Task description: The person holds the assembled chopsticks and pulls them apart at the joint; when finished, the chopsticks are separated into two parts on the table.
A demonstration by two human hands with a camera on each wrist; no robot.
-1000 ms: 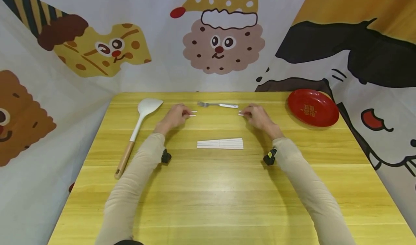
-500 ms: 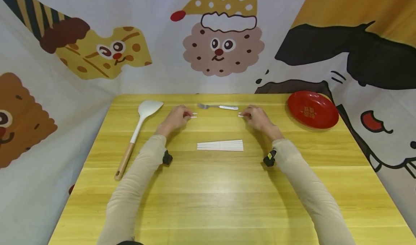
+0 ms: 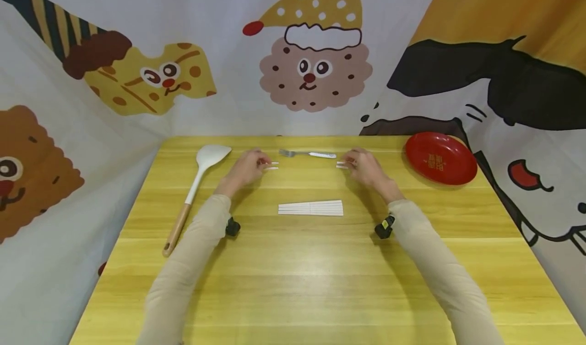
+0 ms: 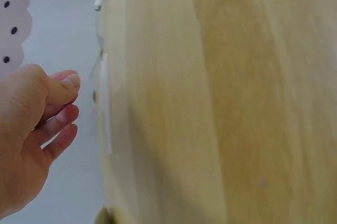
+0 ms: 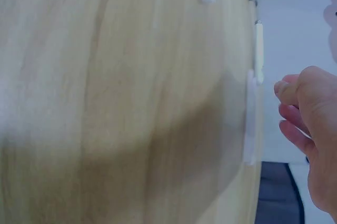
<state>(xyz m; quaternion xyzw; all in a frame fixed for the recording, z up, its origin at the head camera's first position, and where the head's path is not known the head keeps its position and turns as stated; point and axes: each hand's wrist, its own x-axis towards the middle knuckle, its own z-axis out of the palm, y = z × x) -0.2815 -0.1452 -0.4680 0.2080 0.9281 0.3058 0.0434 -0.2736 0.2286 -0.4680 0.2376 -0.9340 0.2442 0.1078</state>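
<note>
My left hand (image 3: 246, 168) is low at the back left of the table, beside the ends of thin white strips (image 3: 273, 168) that its fingers partly hide. On the other side of the fork, my right hand (image 3: 364, 167) is beside similar white strips (image 3: 341, 167). Both wrist views show loosely bent fingers, thumb near the index finger, and nothing visible between them. A white strip (image 4: 106, 103) lies apart from the left hand (image 4: 37, 113); another strip (image 5: 250, 118) lies apart from the right hand (image 5: 316, 113). Several white strips (image 3: 310, 208) lie side by side nearer me.
A fork (image 3: 320, 155) with a white handle lies at the back between the hands. The white spatula (image 3: 196, 182) with a wooden handle is on the left, and a red plate (image 3: 440, 159) at the back right. Behind the table (image 3: 302, 274) hangs a printed cloth (image 3: 233, 80).
The head view has tilted slightly, so the whole scene sits lower in the picture. Both hands stay by the strips, with no clear change in their grip.
</note>
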